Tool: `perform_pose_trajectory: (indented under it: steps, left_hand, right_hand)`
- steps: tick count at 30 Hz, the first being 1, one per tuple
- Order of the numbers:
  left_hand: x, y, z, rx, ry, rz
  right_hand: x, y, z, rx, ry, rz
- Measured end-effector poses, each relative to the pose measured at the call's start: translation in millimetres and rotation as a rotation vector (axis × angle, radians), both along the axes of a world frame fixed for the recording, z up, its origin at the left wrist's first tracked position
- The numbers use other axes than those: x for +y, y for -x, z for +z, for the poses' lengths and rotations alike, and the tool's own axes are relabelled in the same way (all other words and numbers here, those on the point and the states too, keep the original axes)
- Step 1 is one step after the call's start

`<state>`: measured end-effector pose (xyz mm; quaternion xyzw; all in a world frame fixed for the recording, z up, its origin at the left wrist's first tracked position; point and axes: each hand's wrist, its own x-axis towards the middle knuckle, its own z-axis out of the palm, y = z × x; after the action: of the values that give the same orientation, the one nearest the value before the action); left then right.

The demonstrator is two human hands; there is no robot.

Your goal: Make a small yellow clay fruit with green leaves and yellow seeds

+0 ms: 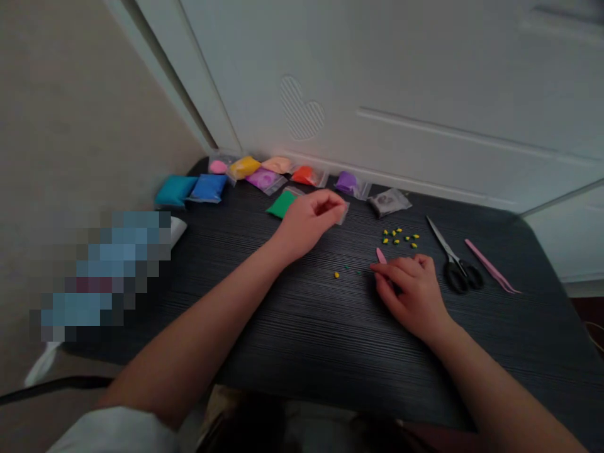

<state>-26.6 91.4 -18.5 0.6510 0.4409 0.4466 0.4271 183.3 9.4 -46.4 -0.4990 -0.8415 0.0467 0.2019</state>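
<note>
My left hand (311, 220) is raised over the table beside a bag of green clay-like material (282, 205), its thumb and fingers pinched together. Whatever may be between those fingertips is too small to make out. A clear plastic edge (345, 215) shows just behind them. My right hand (411, 290) rests on the dark table, thumb and index fingertips close together, with their contents hidden. From behind it sticks the tip of a pink tool (380, 255). A small yellow ball (336, 275) and tiny green bits (347, 266) lie left of it. Several small yellow-and-green pieces (396, 239) lie beyond.
Black-handled scissors (455, 267) and pink tweezers (491, 264) lie at the right. Along the back are bags in blue (208, 187), yellow (245, 167), orange (306, 175), purple (347, 183) and grey (389, 202). A blurred-out package (108, 264) stands left. A white panel (401, 75) rises behind.
</note>
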Motion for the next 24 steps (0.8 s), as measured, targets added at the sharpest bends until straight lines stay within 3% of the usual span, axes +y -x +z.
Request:
perform_pose_trajectory:
  steps: [4,8,24]
  left_hand:
    - [-19,13,-18.6,0.216,0.043,-0.090]
    - [-26,14,-27.4,0.379,0.002,-0.196]
    - [-18,16,-37.6,0.519,-0.263,-0.282]
  right_hand:
    - [0,3,0.0,-0.002,0.051,0.030]
    - [3,6,-2.1,-0.016,0.064,0.038]
    - [8,11,-0.7,0.006,0.098,0.040]
